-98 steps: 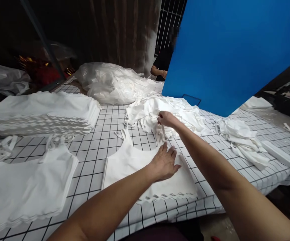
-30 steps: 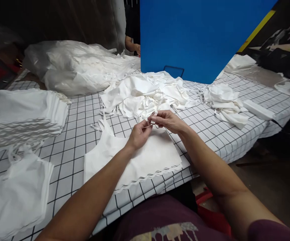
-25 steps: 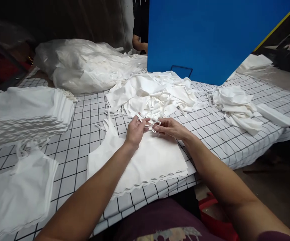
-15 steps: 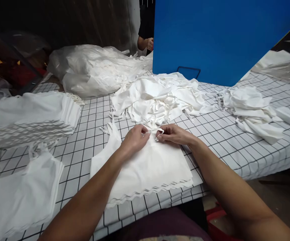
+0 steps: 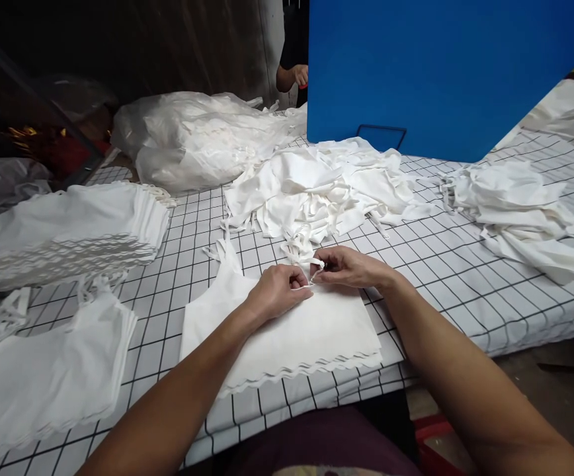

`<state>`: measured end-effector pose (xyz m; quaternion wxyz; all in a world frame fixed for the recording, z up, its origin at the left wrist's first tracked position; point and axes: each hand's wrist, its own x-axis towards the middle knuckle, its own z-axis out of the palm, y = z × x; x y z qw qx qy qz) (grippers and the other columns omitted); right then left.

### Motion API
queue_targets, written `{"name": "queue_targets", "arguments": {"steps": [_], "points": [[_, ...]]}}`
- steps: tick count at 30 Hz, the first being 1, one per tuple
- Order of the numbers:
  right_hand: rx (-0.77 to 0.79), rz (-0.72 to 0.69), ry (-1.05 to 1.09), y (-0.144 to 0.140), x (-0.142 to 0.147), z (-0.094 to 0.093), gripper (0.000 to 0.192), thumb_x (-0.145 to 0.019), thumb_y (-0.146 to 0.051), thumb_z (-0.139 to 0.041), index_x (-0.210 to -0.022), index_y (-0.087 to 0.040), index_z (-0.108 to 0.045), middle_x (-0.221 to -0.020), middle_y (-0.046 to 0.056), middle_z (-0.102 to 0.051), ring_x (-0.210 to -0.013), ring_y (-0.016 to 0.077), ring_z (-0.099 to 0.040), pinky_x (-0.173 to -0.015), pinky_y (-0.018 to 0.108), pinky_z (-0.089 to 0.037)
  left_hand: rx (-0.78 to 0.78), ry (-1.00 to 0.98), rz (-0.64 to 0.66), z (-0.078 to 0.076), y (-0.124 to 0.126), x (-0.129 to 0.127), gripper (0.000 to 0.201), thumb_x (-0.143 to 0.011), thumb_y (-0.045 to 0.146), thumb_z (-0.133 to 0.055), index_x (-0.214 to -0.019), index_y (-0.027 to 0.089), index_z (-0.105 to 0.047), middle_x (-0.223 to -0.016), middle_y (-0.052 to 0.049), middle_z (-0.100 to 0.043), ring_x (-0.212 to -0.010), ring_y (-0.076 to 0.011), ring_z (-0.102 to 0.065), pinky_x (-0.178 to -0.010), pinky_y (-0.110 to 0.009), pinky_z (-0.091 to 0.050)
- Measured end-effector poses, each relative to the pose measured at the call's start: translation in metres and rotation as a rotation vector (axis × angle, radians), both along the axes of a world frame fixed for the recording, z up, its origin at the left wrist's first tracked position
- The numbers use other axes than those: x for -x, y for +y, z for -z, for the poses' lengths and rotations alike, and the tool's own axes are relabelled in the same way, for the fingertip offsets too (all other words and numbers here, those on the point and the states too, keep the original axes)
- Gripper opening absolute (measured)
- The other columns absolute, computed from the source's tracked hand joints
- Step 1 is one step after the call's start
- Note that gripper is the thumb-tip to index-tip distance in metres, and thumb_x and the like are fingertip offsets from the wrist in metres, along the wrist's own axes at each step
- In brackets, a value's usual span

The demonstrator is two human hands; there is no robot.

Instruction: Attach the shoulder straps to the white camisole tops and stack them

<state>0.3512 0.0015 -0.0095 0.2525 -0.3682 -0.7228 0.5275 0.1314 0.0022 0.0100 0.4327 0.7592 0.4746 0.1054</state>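
Note:
A stack of white camisoles (image 5: pixel 311 330) with wavy hems lies flat in front of me, its left strap stretched away from me. My left hand (image 5: pixel 281 289) is closed in a pinch on the neckline edge of the top camisole. Close beside it, my right hand (image 5: pixel 350 267) pinches a thin white strap (image 5: pixel 315 262), which loops up between finger and thumb. The two sets of fingertips nearly meet over the right strap's base. Small details between the fingers are hidden. More straps (image 5: pixel 297 243) bunch up just beyond my hands.
A loose heap of white garments (image 5: pixel 311 185) lies beyond. Neat camisole stacks (image 5: pixel 69 225) are at left, and another pile (image 5: pixel 520 211) at right. A blue board (image 5: pixel 416 73) stands behind, near a full plastic bag (image 5: pixel 192 139). A person's hand (image 5: pixel 299 75) shows beside the board.
My left hand has moved slightly right and toward me, onto the neckline. My right hand stays on the strap. The view has shifted a little.

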Motion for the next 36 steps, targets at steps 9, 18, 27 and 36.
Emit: {"name": "queue_targets", "arguments": {"steps": [9, 18, 27, 36], "points": [[0.016, -0.037, -0.048, -0.004, 0.004, -0.006, 0.014, -0.087, -0.028, -0.065, -0.087, -0.015, -0.059, -0.077, -0.001, -0.057, -0.068, 0.0105, -0.05, -0.06, 0.023, -0.037, -0.012, 0.007, -0.009, 0.002, 0.001, -0.002, 0.015, -0.071, 0.03, -0.069, -0.064, 0.018, -0.064, -0.068, -0.001, -0.061, -0.066, -0.0146, -0.054, -0.055, -0.024, -0.038], [-0.079, 0.012, -0.033, -0.005, 0.01, 0.001, 0.017, -0.085, -0.027, -0.066, -0.079, -0.017, -0.054, -0.069, -0.004, -0.05, -0.062, 0.0093, -0.044, -0.056, 0.023, -0.033, -0.066, 0.051, 0.022, -0.001, 0.001, -0.006, 0.019, -0.071, 0.032, -0.068, -0.062, 0.018, -0.059, -0.066, 0.0, -0.059, -0.063, -0.014, -0.052, -0.055, -0.024, -0.036], [0.098, 0.085, 0.205, -0.011, 0.025, 0.0, 0.021, -0.084, -0.032, -0.071, -0.093, -0.017, -0.058, -0.084, 0.0, -0.058, -0.075, 0.0117, -0.054, -0.069, 0.024, -0.045, -0.061, 0.118, -0.019, -0.003, 0.001, -0.008, 0.026, -0.069, 0.034, -0.071, -0.057, 0.019, -0.053, -0.059, -0.001, -0.056, -0.061, -0.0176, -0.055, -0.053, -0.026, -0.035], [0.369, 0.255, 0.554, -0.005, 0.036, -0.018, 0.039, -0.075, -0.026, -0.08, -0.105, -0.019, -0.056, -0.081, -0.001, -0.063, -0.073, 0.0115, -0.06, -0.071, 0.026, -0.049, -0.068, 0.019, -0.003, 0.0, -0.001, -0.005, 0.022, -0.07, 0.036, -0.072, -0.065, 0.019, -0.059, -0.066, 0.001, -0.06, -0.064, -0.0161, -0.056, -0.058, -0.026, -0.038]]}}
